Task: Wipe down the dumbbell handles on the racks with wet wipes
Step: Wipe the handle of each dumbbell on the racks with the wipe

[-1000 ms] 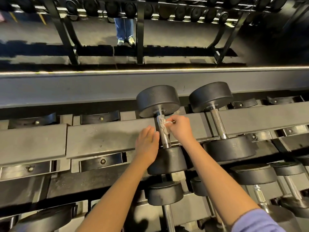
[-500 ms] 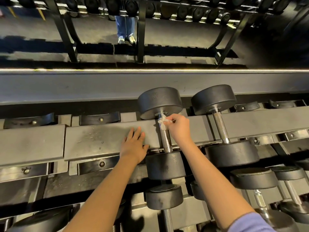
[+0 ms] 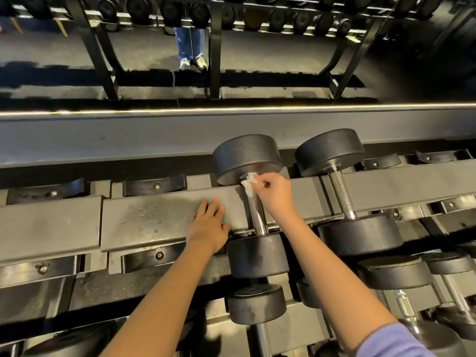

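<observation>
A black dumbbell lies across the top rack rail, and its knurled chrome handle (image 3: 257, 212) runs toward me between two round heads. My right hand (image 3: 274, 193) pinches a crumpled white wet wipe (image 3: 248, 184) against the far end of that handle, just under the far head (image 3: 246, 155). My left hand (image 3: 208, 224) rests flat on the grey rack rail (image 3: 154, 217), fingers straight, just left of the handle. A second dumbbell with a chrome handle (image 3: 341, 194) sits to the right.
Empty black cradles (image 3: 154, 185) line the rack to the left. Lower tiers hold more dumbbells (image 3: 257, 302) below and to the right. Beyond the rack a mirror shows another dumbbell rack and a person's legs (image 3: 192, 47).
My left hand has left the near dumbbell head and settled flat on the rail to the left. My right hand has slid the wipe up the handle to the far head.
</observation>
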`<state>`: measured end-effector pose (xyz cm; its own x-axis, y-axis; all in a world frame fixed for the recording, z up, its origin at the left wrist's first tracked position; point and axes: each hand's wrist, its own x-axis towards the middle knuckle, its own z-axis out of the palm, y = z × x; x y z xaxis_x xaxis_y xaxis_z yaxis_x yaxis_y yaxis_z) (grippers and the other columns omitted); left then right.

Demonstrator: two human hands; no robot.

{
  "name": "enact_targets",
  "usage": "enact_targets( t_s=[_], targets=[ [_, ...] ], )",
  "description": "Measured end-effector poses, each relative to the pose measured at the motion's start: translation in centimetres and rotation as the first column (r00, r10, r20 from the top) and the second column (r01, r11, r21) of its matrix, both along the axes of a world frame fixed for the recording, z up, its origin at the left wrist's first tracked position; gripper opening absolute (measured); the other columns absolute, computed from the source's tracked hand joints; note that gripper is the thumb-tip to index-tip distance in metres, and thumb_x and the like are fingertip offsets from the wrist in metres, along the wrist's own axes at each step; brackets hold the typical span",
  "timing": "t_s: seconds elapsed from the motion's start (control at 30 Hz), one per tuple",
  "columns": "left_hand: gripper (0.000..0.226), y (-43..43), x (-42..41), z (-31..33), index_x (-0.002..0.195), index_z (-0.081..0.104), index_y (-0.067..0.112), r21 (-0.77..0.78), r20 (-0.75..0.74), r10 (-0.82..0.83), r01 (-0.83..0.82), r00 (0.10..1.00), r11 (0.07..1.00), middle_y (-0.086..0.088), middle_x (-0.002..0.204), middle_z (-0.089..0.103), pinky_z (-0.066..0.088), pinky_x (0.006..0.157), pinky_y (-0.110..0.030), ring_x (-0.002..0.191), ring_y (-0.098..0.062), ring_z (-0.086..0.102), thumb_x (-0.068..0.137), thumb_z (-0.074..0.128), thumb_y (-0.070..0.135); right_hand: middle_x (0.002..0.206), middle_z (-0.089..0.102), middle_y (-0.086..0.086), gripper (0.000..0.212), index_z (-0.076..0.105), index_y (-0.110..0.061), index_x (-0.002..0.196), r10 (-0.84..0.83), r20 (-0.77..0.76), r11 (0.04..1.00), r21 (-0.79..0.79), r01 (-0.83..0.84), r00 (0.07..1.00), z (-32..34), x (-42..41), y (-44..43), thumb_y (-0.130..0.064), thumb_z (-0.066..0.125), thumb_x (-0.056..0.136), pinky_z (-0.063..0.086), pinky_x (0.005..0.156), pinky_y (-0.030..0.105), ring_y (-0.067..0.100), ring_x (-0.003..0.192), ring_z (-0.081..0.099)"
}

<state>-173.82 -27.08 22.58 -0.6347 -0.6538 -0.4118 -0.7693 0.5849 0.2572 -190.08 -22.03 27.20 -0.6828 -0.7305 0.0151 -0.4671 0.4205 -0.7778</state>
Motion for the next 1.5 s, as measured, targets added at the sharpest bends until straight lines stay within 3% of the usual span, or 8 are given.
enact_targets(
  t_s=[0.13, 0.3, 0.6, 0.8, 0.9, 1.1, 1.23, 1.5],
  targets=[
    [0.059, 0.1, -0.1, 0.1, 0.153, 0.01, 0.022, -0.008, 0.003, -0.002, 0.003, 1.0, 1.0, 0.005, 0.16, -0.008, 0.009, 0.119, -0.041, 0.147, -0.02, -0.009, 0.101, 0.03, 0.042, 0.076, 0.062, 0.017, 0.038, 0.06, 0.005, 0.064, 0.117, 0.038, 0.991, 0.068, -0.119, 0.992, -0.1, -0.1, 2.1, -0.02, 0.059, 0.091, 0.037, 0.065, 0.02, 0.016, 0.075, 0.054],
    [0.059, 0.2, 0.0, -0.1, 0.153, 0.011, 0.022, -0.013, -0.004, 0.003, -0.003, 1.0, 1.0, 0.006, 0.16, -0.007, 0.012, 0.119, -0.042, 0.147, -0.019, -0.008, 0.101, 0.03, 0.042, 0.096, 0.068, 0.004, 0.015, 0.074, -0.004, 0.098, 0.04, -0.033, 0.999, 0.021, -0.039, 0.999, 0.5, -0.4, 0.1, -0.008, 0.064, 0.086, 0.038, 0.075, 0.012, 0.008, 0.086, 0.056],
    [0.061, 0.1, 0.0, -0.5, 0.153, 0.01, 0.022, -0.019, -0.011, 0.007, -0.007, 1.0, 1.0, 0.006, 0.16, -0.008, 0.012, 0.119, -0.042, 0.147, -0.019, -0.009, 0.1, 0.031, 0.043, 0.09, 0.061, -0.002, 0.015, 0.072, -0.005, 0.097, 0.036, -0.007, 0.993, 0.112, -0.035, 0.999, 0.2, 0.0, 1.5, -0.01, 0.072, 0.082, 0.035, 0.072, 0.01, 0.009, 0.082, 0.053],
    [0.06, 0.1, 0.0, -0.4, 0.153, 0.012, 0.021, -0.024, -0.014, -0.005, 0.005, 1.0, 1.0, 0.005, 0.16, -0.006, 0.011, 0.119, -0.042, 0.147, -0.02, -0.007, 0.1, 0.031, 0.042, 0.096, 0.067, 0.004, 0.016, 0.071, -0.008, 0.1, -0.063, 0.025, 0.998, 0.015, 0.063, 0.998, 0.7, 0.4, -0.4, -0.01, 0.069, 0.084, 0.041, 0.076, 0.017, 0.009, 0.084, 0.055],
    [0.06, 0.1, 0.0, -0.5, 0.153, 0.012, 0.021, -0.025, -0.013, -0.009, 0.009, 1.0, 1.0, 0.005, 0.161, -0.006, 0.011, 0.119, -0.042, 0.147, -0.02, -0.007, 0.1, 0.031, 0.042, 0.091, 0.061, -0.002, 0.019, 0.071, -0.009, 0.102, -0.01, 0.01, 0.99, 0.14, 0.009, 1.0, 0.8, 0.2, 1.0, -0.014, 0.07, 0.084, 0.043, 0.077, 0.022, 0.01, 0.084, 0.054],
    [0.059, 0.1, -0.1, -0.4, 0.153, 0.011, 0.021, -0.039, -0.001, -0.012, 0.012, 1.0, 0.999, 0.005, 0.16, -0.007, 0.013, 0.117, -0.041, 0.147, -0.02, -0.007, 0.101, 0.03, 0.042, 0.096, 0.068, 0.001, 0.018, 0.072, -0.017, 0.097, 0.002, 0.02, 0.956, 0.292, -0.007, 1.0, 0.5, 0.0, 2.9, -0.021, 0.075, 0.08, 0.054, 0.08, 0.037, 0.018, 0.086, 0.062],
    [0.059, 0.1, 0.0, -0.3, 0.153, 0.01, 0.021, -0.04, 0.009, -0.015, 0.015, 1.0, 0.999, 0.005, 0.16, -0.007, 0.013, 0.118, -0.041, 0.147, -0.02, -0.007, 0.101, 0.03, 0.042, 0.09, 0.067, -0.001, 0.013, 0.072, -0.018, 0.092, -0.031, 0.06, 0.966, 0.256, 0.015, 0.998, 1.1, -0.2, 2.0, -0.021, 0.075, 0.079, 0.054, 0.08, 0.037, 0.017, 0.084, 0.062],
    [0.06, 0.2, 0.0, -0.5, 0.153, 0.009, 0.021, -0.046, 0.012, -0.019, 0.02, 1.0, 0.999, 0.005, 0.16, -0.009, 0.013, 0.118, -0.041, 0.147, -0.021, -0.009, 0.101, 0.03, 0.042, 0.083, 0.067, -0.003, 0.016, 0.068, -0.022, 0.069, 0.146, 0.075, 0.852, 0.498, -0.164, 0.986, 1.5, 0.1, 4.4, -0.01, 0.079, 0.073, 0.053, 0.082, 0.035, 0.015, 0.083, 0.062]
  ],
)
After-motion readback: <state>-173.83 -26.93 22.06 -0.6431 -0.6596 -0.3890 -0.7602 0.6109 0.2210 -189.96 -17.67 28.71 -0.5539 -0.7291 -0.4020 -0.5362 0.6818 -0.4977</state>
